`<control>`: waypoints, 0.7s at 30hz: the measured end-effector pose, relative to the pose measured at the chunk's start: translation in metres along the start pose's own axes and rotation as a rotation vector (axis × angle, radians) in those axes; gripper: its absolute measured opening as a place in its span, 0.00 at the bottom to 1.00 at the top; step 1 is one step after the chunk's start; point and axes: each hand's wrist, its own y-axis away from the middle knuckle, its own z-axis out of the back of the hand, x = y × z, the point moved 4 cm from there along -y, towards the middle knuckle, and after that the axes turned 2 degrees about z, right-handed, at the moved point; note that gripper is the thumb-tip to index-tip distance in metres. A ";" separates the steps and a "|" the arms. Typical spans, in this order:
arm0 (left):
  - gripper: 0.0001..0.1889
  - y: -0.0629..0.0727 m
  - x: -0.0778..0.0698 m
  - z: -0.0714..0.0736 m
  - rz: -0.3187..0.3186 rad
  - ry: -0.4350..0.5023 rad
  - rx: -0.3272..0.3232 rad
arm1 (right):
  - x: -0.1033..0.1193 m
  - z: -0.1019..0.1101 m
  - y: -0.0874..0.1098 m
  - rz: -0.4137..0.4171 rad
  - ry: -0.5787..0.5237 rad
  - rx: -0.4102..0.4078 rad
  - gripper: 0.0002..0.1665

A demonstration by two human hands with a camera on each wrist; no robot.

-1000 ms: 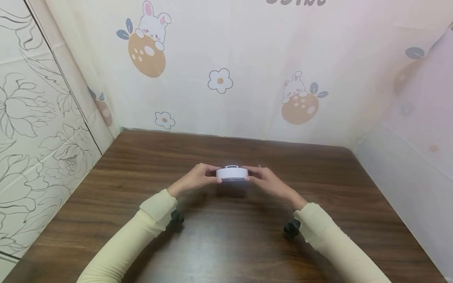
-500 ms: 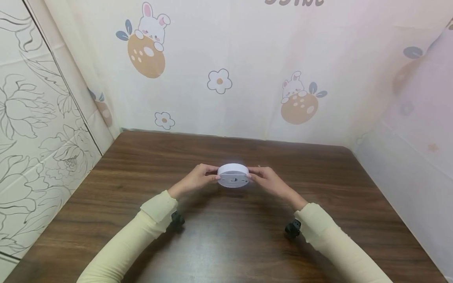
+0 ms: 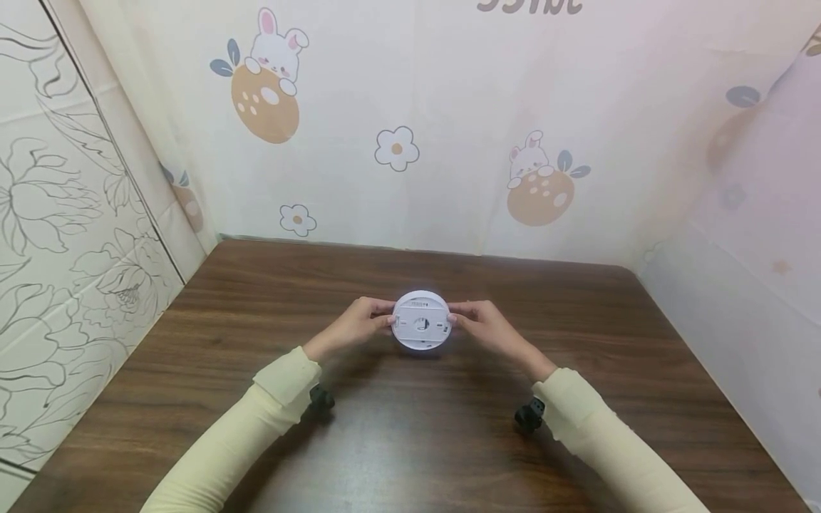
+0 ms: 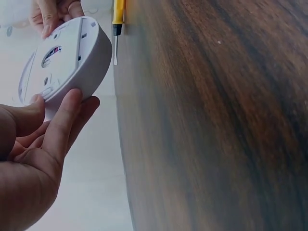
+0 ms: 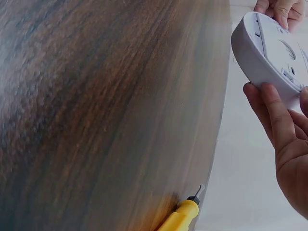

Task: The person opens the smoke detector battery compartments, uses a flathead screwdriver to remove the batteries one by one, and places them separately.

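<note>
A round white smoke detector (image 3: 407, 336) is held up over the table between both hands, its flat back with slots and a central hole turned towards me. My left hand (image 3: 351, 325) pinches its left rim, thumb on the back face and fingers along the side. On the opposite rim my right hand (image 3: 492, 329) has the same kind of grip. Through the hole, small inner parts show in the left wrist view, where the smoke detector's side wall (image 4: 98, 65) is also seen. Its front face is hidden.
A screwdriver with a yellow handle (image 4: 119, 12) lies on the wooden table (image 3: 410, 434) near the far edge, hidden from the head view behind the right hand. A printed curtain (image 3: 449, 199) hangs behind the table. Dark wrist cameras (image 3: 529, 415) sit below the sleeves.
The smoke detector has been tilted in both hands: first its side edge faced me, now its whole back does. Both hands have kept their grip and barely moved.
</note>
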 end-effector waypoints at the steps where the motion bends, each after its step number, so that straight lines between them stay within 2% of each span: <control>1: 0.18 0.000 0.000 0.000 0.009 -0.002 -0.003 | -0.001 0.000 0.000 -0.010 -0.027 0.004 0.20; 10: 0.16 0.000 0.002 -0.002 0.106 -0.028 -0.044 | -0.008 -0.001 -0.003 -0.117 -0.111 -0.004 0.21; 17: 0.14 -0.002 0.007 -0.007 0.238 0.047 -0.063 | -0.010 -0.004 -0.003 -0.298 -0.193 0.000 0.20; 21: 0.14 -0.002 0.010 -0.010 0.284 0.081 -0.081 | -0.013 -0.006 -0.003 -0.351 -0.203 0.004 0.20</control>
